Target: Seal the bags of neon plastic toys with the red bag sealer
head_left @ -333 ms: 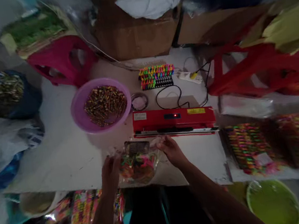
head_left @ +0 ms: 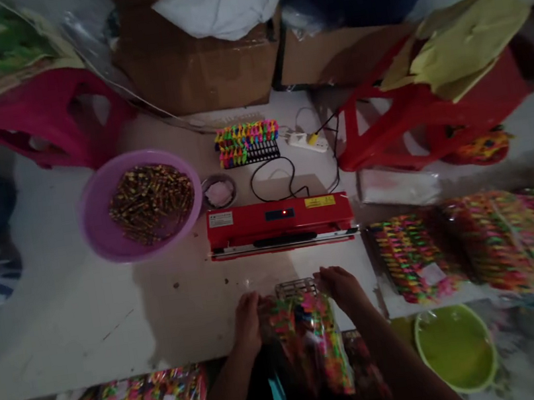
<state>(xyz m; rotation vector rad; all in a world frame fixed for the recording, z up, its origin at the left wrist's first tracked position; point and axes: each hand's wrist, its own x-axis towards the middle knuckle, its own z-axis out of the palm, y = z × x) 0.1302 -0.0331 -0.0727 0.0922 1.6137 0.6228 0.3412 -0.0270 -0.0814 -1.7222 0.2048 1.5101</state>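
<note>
A clear plastic bag (head_left: 312,347) full of small bright pieces hangs upright at the table's front edge. A dark grid rack (head_left: 296,288) shows at its top. My left hand (head_left: 247,320) is closed on the bag's upper left corner, and my right hand (head_left: 343,287) pinches the upper right corner. Just beyond them lies a red bag sealer (head_left: 280,223) with a lit red light; neither hand touches it. Behind the sealer is a black rack (head_left: 264,151) partly filled with coloured pieces.
To the left stands a purple basin (head_left: 93,216) of small striped sticks, with a small bowl (head_left: 219,191) beside it. A power strip (head_left: 307,142) and cables lie behind the sealer. Filled bags (head_left: 409,259) sit at right, near a red stool (head_left: 401,126). A green bucket (head_left: 454,349) stands below.
Both hands have moved right and toward me with the bag, which now hangs lower over the table edge and looks stretched out longer. The camera view has shifted to the right.
</note>
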